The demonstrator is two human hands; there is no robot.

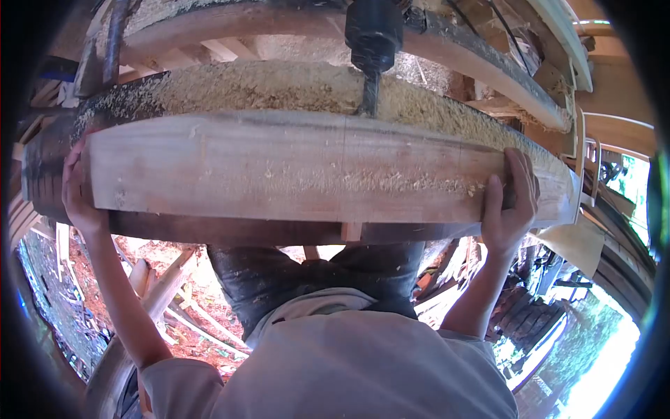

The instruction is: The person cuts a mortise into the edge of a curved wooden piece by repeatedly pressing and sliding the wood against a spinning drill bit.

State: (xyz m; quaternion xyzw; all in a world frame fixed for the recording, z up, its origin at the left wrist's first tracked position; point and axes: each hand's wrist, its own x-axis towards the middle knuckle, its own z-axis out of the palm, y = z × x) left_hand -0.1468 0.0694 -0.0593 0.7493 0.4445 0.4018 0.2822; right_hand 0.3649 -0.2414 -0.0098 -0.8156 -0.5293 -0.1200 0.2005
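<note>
A long, pale wooden board with a curved far edge lies flat across the dark worktop, shavings scattered on its face. My left hand grips its left end, fingers wrapped over the edge. At the right end, my right hand is closed round the board, thumb on top and fingers at the end. A black chuck with a metal bit points down at the board's far edge, right of the middle. Whether the bit touches the wood cannot be made out.
Sawdust is heaped behind the board and around the bit. A thick wooden beam crosses beyond it. Poles stand at the lower left, and stacked wood lies at the lower right.
</note>
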